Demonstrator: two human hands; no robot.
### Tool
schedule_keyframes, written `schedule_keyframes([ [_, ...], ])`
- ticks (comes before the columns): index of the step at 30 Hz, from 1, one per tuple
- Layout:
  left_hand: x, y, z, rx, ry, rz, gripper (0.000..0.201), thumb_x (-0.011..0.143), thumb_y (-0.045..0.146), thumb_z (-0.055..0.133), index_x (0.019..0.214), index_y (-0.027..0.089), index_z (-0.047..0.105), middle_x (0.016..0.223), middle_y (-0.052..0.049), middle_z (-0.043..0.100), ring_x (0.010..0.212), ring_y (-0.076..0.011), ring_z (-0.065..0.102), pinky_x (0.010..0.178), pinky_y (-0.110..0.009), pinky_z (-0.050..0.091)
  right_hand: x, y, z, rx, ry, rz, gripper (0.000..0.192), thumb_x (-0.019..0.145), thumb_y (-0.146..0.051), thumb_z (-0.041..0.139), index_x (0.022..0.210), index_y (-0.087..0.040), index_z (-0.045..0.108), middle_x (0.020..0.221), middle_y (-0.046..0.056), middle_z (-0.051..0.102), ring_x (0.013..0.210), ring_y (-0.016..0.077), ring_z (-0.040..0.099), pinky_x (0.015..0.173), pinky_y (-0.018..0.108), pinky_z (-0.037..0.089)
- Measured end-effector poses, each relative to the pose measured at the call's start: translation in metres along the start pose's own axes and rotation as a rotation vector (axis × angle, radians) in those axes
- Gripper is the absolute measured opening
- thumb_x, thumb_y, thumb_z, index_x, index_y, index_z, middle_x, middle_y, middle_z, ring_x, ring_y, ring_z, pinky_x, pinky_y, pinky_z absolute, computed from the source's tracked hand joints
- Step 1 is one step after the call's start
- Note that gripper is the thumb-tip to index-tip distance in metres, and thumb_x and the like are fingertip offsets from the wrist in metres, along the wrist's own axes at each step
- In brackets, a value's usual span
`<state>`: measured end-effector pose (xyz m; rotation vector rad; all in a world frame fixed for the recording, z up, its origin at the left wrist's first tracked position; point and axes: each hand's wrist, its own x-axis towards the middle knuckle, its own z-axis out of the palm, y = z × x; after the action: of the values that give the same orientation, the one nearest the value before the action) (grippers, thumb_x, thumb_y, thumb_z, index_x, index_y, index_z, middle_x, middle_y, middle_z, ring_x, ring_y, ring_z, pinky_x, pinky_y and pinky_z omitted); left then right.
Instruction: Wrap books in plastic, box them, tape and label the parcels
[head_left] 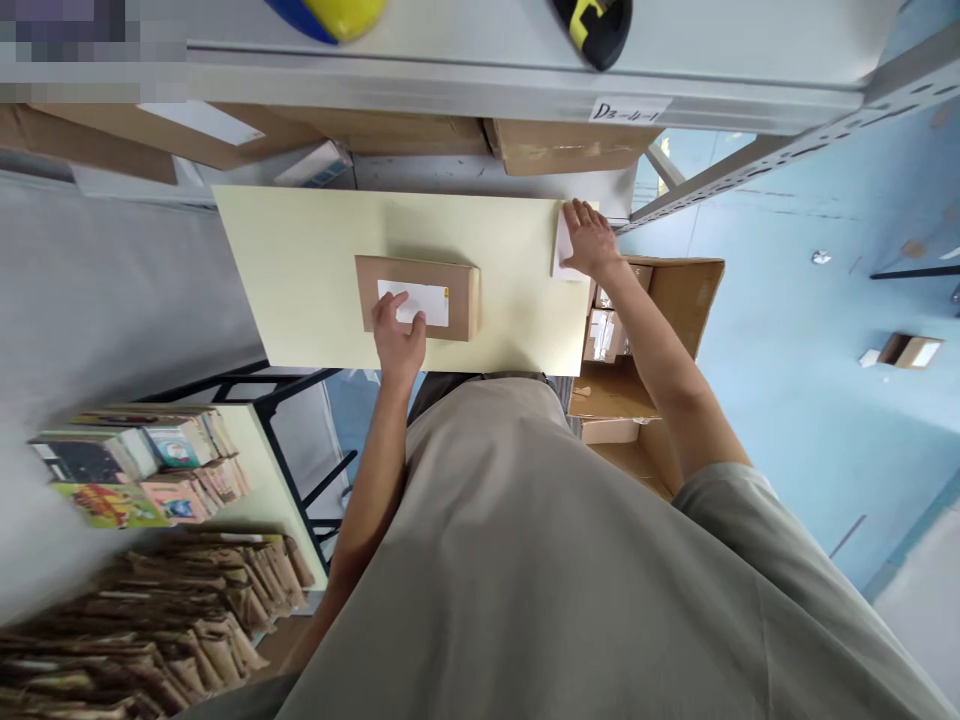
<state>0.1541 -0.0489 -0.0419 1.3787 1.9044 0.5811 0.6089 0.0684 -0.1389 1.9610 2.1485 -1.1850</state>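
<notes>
A flat brown cardboard parcel [459,296] with a white label [429,300] lies in the middle of a pale yellow tabletop [300,270]. My left hand [397,338] rests flat on the parcel's near left part, fingers over the label's edge. My right hand [591,240] lies palm down at the table's far right corner, pressing on a small white sheet of paper [561,252]. Neither hand grips anything.
An open cardboard box [675,300] with packets inside stands on the blue floor right of the table. A metal shelf [480,90] with brown boxes runs behind the table. Books and stacked brown envelopes [150,620] fill a low rack at left. A small box [907,350] lies on the floor.
</notes>
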Motion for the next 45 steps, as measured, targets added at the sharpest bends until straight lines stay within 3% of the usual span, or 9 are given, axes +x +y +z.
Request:
schedule_keyframes([
  [3, -0.005, 0.01, 0.006, 0.016, -0.005, 0.047, 0.051, 0.102, 0.054, 0.085, 0.144, 0.028, 0.074, 0.171, -0.02, 0.064, 0.172, -0.0399, 0.056, 0.149, -0.061, 0.043, -0.011, -0.009, -0.002, -0.009, 0.108, 0.024, 0.09, 0.111, -0.063, 0.069, 0.189, -0.027, 0.045, 0.196, 0.014, 0.048, 0.182, 0.0534, 0.036, 0.152, 0.082, 0.022],
  [7, -0.007, 0.023, 0.013, 0.033, -0.008, 0.131, 0.048, 0.105, 0.052, 0.083, 0.146, 0.028, 0.074, 0.172, -0.019, 0.065, 0.171, -0.0392, 0.057, 0.151, -0.059, 0.041, -0.033, -0.016, -0.009, -0.042, 0.259, 0.029, 0.063, 0.121, -0.053, 0.036, 0.171, -0.029, 0.068, 0.175, 0.017, 0.068, 0.166, 0.0549, 0.056, 0.143, 0.085, 0.038],
  [11, -0.005, 0.037, 0.021, 0.038, -0.034, 0.175, 0.047, 0.106, 0.052, 0.083, 0.146, 0.03, 0.075, 0.169, -0.016, 0.069, 0.171, -0.038, 0.058, 0.152, -0.058, 0.04, -0.045, -0.015, -0.013, -0.054, 0.26, -0.049, 0.068, 0.123, -0.06, 0.038, 0.182, -0.032, 0.057, 0.171, 0.017, 0.071, 0.168, 0.0535, 0.056, 0.143, 0.085, 0.038],
  [14, -0.005, 0.046, 0.026, 0.03, -0.061, 0.168, 0.049, 0.106, 0.057, 0.083, 0.146, 0.029, 0.075, 0.169, -0.016, 0.069, 0.171, -0.0389, 0.057, 0.152, -0.059, 0.04, -0.047, -0.017, -0.011, -0.083, 0.229, -0.058, 0.079, 0.122, -0.063, 0.044, 0.192, -0.028, 0.042, 0.19, 0.018, 0.054, 0.18, 0.0517, 0.041, 0.149, 0.081, 0.031],
  [20, -0.011, 0.052, 0.03, 0.013, -0.111, 0.191, 0.049, 0.108, 0.061, 0.081, 0.146, 0.03, 0.075, 0.168, -0.017, 0.068, 0.168, -0.0399, 0.06, 0.152, -0.062, 0.039, -0.053, -0.012, 0.011, -0.102, 0.003, -0.11, 0.142, 0.093, -0.093, 0.084, 0.199, -0.022, 0.022, 0.207, 0.019, 0.018, 0.191, 0.0568, 0.012, 0.154, 0.08, 0.017],
  [27, -0.018, 0.054, 0.035, 0.011, -0.124, 0.186, 0.044, 0.107, 0.05, 0.082, 0.146, 0.029, 0.076, 0.167, -0.016, 0.07, 0.167, -0.0386, 0.061, 0.151, -0.059, 0.042, -0.056, 0.006, 0.006, -0.065, -0.077, -0.113, 0.101, 0.101, -0.072, 0.091, 0.184, -0.026, 0.057, 0.202, 0.015, 0.035, 0.187, 0.0554, 0.026, 0.152, 0.083, 0.026],
  [33, -0.016, 0.077, 0.055, -0.012, -0.171, 0.232, 0.042, 0.106, 0.036, 0.081, 0.147, 0.028, 0.076, 0.169, -0.013, 0.071, 0.171, -0.0386, 0.058, 0.153, -0.061, 0.038, -0.046, 0.004, -0.001, -0.064, -0.122, -0.086, 0.051, 0.11, -0.059, 0.085, 0.146, -0.024, 0.088, 0.19, 0.016, 0.055, 0.172, 0.0577, 0.051, 0.146, 0.087, 0.035],
  [38, 0.005, 0.102, 0.104, -0.008, -0.366, 0.353, 0.052, 0.106, 0.029, 0.079, 0.158, 0.025, 0.074, 0.176, -0.014, 0.068, 0.177, -0.0416, 0.052, 0.155, -0.065, 0.034, -0.035, 0.011, -0.024, -0.011, 0.047, -0.042, 0.052, 0.122, -0.058, 0.059, 0.146, -0.021, 0.086, 0.153, 0.02, 0.081, 0.152, 0.0539, 0.068, 0.139, 0.088, 0.044],
  [45, 0.058, 0.126, 0.225, 0.097, -0.701, 0.427, 0.077, 0.103, 0.041, 0.086, 0.172, 0.014, 0.065, 0.192, -0.024, 0.05, 0.185, -0.0544, 0.035, 0.154, -0.076, 0.027, -0.025, -0.001, -0.095, 0.002, 0.331, -0.014, 0.076, 0.122, -0.079, 0.032, 0.148, -0.03, 0.084, 0.154, 0.017, 0.08, 0.157, 0.0554, 0.063, 0.142, 0.082, 0.044],
])
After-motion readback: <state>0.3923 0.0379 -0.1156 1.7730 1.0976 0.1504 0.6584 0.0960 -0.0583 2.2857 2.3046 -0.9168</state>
